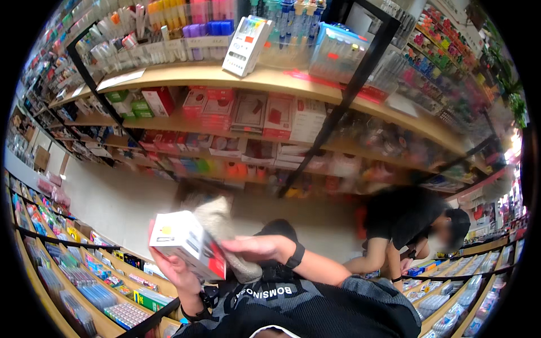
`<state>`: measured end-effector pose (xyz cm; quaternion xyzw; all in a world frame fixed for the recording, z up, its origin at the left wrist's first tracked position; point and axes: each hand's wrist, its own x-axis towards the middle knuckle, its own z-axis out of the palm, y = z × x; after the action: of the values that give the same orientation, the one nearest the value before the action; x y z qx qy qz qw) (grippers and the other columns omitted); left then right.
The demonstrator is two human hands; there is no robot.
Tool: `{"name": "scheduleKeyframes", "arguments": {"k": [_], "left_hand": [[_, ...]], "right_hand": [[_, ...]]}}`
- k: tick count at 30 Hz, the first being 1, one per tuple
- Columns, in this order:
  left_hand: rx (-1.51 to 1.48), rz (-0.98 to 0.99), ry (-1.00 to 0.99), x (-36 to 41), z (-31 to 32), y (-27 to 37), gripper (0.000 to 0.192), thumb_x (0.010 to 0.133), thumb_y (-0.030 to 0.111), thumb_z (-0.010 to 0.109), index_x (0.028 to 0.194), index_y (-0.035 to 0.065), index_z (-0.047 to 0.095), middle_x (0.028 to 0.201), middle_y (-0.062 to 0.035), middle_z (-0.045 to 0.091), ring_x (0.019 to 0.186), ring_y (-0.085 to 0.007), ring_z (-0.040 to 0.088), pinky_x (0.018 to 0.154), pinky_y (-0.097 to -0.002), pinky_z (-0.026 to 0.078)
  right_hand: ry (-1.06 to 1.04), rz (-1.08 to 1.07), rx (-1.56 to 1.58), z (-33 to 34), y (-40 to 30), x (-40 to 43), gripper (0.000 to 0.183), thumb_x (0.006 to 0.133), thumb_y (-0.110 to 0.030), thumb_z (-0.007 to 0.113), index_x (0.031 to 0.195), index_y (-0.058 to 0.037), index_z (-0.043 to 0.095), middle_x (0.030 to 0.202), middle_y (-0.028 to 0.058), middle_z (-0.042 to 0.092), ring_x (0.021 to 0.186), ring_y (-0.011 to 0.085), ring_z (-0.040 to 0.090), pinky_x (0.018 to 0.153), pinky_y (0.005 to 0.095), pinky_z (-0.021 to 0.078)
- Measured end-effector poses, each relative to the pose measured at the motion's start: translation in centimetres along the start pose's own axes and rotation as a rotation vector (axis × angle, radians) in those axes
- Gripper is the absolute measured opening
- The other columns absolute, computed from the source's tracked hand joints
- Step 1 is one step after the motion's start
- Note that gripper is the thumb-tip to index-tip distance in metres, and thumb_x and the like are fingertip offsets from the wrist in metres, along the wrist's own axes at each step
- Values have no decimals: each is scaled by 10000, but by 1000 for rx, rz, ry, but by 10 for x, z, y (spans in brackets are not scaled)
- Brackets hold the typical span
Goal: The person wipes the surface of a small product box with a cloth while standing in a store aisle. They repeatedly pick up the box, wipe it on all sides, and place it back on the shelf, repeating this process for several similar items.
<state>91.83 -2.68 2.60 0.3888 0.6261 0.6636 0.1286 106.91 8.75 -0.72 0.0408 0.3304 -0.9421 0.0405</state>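
A white and red cardboard box [186, 243] is gripped by my left hand [175, 266], whose fingers wrap around its side and lower edge. Beside the box's right side is a light beige cloth [215, 215], draped downward towards my lap. My right hand [258, 248] reaches across this cloth with its fingers pointing at the box; whether it grips the cloth or only rests on it cannot be told. Both wrists wear dark bands.
Ahead stands a black-framed shelf unit [270, 82] with pens, markers and red and white boxes. A white marker pack [245, 46] leans on its upper board. Low stationery racks [97, 274] flank me. A person in black [405, 219] bends over at the right.
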Motion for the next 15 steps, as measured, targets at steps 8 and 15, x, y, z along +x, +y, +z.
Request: {"name": "scheduleKeyframes", "arguments": {"k": [8,15], "left_hand": [[9,-187,163,-30,-47,-7,666,978,400,485,1427,-38,262,1366,-169,404,1243,-228,403,1060,-343,285],[287,-126,-211,-47,-65,24,570,926,309,566,1350,-37,408,1205,-219,538,1122,-264,531,966,-361,406]], "right_hand": [[-27,118,-345,25,10,19,576,935,-399,594,1321,7,462,1190,25,557,1055,82,495,901,244,428],[88,193,-221,39,28,17,495,931,-320,620,1259,36,519,1148,63,604,1000,95,552,856,263,461]]}}
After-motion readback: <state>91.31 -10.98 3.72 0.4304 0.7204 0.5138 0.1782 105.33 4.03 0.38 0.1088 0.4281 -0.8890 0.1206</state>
